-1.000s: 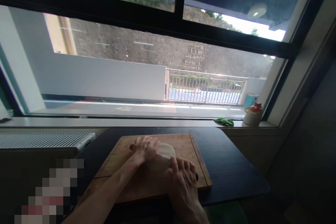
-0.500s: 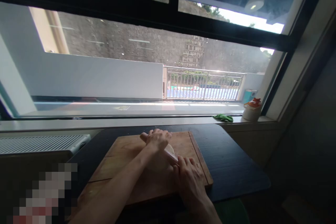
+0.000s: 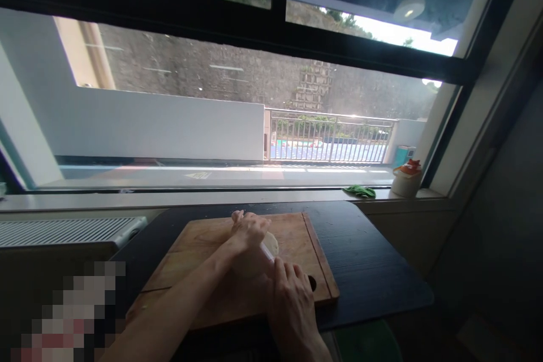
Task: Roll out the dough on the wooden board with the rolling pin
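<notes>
A pale, flat piece of dough [image 3: 272,242] lies on the wooden cutting board [image 3: 203,237], partly hidden by my hands and forearm. Across it, slanting from far left to near right, is a rolling pin [image 3: 267,253]; only a short middle stretch shows. My left hand [image 3: 250,229] rests over its far end, fingers curled around it. At the near end my right hand [image 3: 292,285] is closed over the pin, close to the board's oval hole [image 3: 312,283].
The board stands on a dark table [image 3: 373,271] against a window sill [image 3: 254,198]. On the sill are a green cloth [image 3: 360,191] and a white container with an orange top [image 3: 406,180]. A radiator [image 3: 72,233] is at the left, something green [image 3: 367,342] below the table.
Both hands and the rolling pin have shifted left and slightly toward me. The board's hole and more of the dough's right edge now show.
</notes>
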A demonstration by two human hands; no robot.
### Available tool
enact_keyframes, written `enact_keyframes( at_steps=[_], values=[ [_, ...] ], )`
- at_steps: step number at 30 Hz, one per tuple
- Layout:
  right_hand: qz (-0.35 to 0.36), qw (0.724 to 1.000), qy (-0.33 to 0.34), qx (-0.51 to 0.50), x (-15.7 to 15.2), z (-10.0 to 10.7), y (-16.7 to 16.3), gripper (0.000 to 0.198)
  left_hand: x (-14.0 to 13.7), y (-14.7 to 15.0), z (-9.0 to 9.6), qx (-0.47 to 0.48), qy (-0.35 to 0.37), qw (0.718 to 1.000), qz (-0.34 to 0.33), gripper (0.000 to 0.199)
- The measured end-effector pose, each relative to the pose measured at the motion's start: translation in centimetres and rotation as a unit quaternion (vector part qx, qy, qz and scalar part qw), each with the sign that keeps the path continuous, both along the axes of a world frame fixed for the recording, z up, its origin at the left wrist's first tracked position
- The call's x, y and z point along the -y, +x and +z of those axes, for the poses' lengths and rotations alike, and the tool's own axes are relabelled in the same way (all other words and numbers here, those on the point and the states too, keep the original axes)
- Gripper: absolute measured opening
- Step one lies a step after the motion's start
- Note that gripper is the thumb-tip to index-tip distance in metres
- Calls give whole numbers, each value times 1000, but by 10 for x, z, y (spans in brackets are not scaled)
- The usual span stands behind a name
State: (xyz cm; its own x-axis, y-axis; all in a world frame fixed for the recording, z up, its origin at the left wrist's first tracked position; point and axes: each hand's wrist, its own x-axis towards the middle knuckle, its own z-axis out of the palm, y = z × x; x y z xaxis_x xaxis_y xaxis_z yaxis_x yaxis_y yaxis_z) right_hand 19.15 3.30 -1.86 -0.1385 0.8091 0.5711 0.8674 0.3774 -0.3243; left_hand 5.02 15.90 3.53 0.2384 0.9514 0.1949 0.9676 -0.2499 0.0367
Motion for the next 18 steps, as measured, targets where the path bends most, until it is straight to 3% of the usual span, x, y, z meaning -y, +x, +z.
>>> enact_keyframes(
  at_steps=[5,8,12,18],
  values=[
    [3,1000,-17,-11,-3,5,8,27,4,0,-6,29,4,1000,2,45],
    [8,1000,-30,-3,-11,15,21,14,-11,13,-5,34,-22,998,38,49],
    [0,999,-36,24,-26,26,38,12,-40,33,-2,43,-63,995,58,57],
    [-21,998,-54,21,-35,22,49,13,-64,55,-1,58,-90,993,55,54]
  ],
)
